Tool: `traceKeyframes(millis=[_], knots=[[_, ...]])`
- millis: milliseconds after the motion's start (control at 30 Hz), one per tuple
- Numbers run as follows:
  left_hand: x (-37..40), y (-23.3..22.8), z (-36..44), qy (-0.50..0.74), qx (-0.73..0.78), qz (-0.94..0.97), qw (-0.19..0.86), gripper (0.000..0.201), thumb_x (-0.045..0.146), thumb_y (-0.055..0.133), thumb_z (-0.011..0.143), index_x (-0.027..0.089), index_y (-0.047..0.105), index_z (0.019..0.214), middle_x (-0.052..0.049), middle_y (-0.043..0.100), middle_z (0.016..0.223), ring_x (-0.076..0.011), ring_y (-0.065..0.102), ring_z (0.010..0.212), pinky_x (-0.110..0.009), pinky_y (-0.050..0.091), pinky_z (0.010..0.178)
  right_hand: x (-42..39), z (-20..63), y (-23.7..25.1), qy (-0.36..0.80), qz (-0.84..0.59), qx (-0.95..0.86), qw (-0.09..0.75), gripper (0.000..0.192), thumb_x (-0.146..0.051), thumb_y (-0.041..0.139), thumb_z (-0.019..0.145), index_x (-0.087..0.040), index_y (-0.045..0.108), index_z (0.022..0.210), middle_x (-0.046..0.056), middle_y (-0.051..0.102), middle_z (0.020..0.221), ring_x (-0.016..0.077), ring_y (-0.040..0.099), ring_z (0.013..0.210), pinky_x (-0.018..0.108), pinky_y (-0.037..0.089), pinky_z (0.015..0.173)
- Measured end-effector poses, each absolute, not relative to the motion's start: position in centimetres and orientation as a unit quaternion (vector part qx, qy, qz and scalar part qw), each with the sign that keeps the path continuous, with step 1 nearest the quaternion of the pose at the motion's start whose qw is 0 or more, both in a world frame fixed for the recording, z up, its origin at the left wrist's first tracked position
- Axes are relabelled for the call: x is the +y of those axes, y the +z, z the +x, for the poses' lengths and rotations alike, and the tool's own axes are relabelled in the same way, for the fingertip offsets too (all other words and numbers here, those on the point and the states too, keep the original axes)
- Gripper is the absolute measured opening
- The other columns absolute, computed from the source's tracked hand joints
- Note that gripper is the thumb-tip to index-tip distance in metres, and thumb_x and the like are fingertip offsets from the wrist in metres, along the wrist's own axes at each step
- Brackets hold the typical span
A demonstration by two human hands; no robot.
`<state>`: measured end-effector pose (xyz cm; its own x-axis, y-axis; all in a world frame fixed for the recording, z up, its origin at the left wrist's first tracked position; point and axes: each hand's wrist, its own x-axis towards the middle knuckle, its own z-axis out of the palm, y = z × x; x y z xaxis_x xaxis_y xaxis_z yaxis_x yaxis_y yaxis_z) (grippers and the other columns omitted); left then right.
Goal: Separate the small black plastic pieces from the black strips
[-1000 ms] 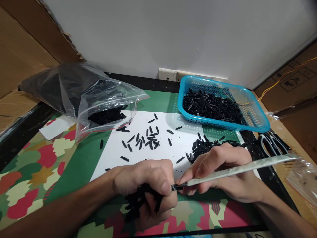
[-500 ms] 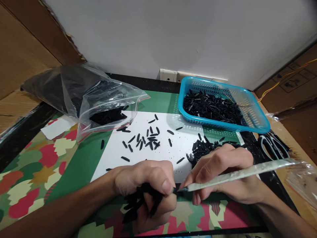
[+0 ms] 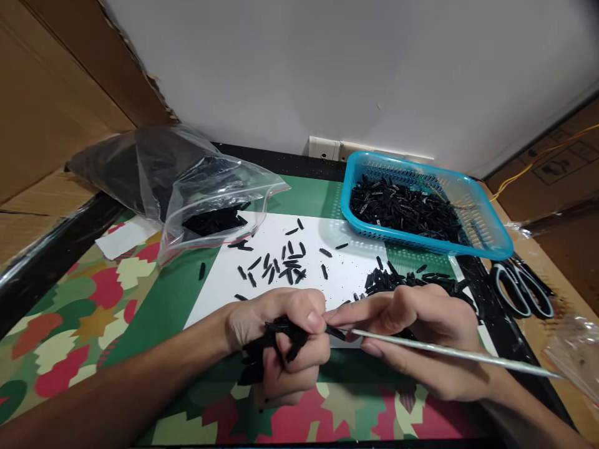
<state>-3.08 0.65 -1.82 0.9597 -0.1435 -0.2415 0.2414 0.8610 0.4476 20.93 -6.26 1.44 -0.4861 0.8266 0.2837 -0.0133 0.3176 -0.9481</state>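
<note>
over the white sheet (image 3: 210,302), the left hand (image 3: 294,340) clenches black pieces (image 3: 254,358), pinching one piece (image 3: 336,332) so its end juts out between the hands, apparently keeping it steady beside the slim tool (image 3: 468,353) the right hand (image 3: 430,330) grasps.

shiny blue plastic basket (image 3: 496,248), crinkly see-through plastic bag (image 3: 187,187), smooth white paper (image 3: 346,274), dull black pieces (image 3: 255,355), rough-edged brown cardboard (image 3: 56,62)
</note>
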Motion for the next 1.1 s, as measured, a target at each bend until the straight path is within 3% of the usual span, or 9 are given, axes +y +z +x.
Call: traceKeyframes(millis=[100, 300, 1100], knots=[[0.7, -1.7, -3.0, -0.073, 0.127, 0.261, 0.954, 0.043, 0.045, 0.067, 0.077, 0.021, 0.05, 0.046, 0.003, 0.029, 0.036, -0.0144, 0.032, 0.029, -0.033, 0.039, 0.035, -6.2, 20.9, 1.4, 0.511, -0.305, -0.687, 0.418, 0.025, -0.005, 0.072, 0.096, -0.023, 0.055, 0.089, 0.007, 0.08, 0.127, 0.0221, 0.081, 0.11, 0.031, 0.067, 0.086], [0.7, -0.9, -2.7, -0.069, 0.121, 0.28, 0.95, 0.051, 0.048, 0.066, 0.08, 0.023, 0.044, 0.041, 0.002, 0.025, 0.031, -0.0138, 0.027, 0.026, -0.031, 0.034, 0.033, -6.1, 20.9, 1.4, 0.515, -0.301, -0.682, 0.423, 0.025, -0.006, 0.072, 0.096, -0.023, 0.056, 0.089, 0.005, 0.081, 0.125, 0.0215, 0.081, 0.11, 0.031, 0.066, 0.086], [1.0, -0.6, -2.4, -0.071, 0.105, 0.293, 0.948, 0.05, 0.049, 0.063, 0.085, 0.024, 0.046, 0.045, 0.003, 0.028, 0.032, -0.0134, 0.026, 0.027, -0.03, 0.032, 0.033, -5.7, 21.2, 1.2, 0.468, -0.292, -0.723, 0.416, 0.02, -0.007, 0.073, 0.095, -0.022, 0.061, 0.087, 0.009, 0.082, 0.122, 0.0226, 0.082, 0.103, 0.031, 0.067, 0.083]])
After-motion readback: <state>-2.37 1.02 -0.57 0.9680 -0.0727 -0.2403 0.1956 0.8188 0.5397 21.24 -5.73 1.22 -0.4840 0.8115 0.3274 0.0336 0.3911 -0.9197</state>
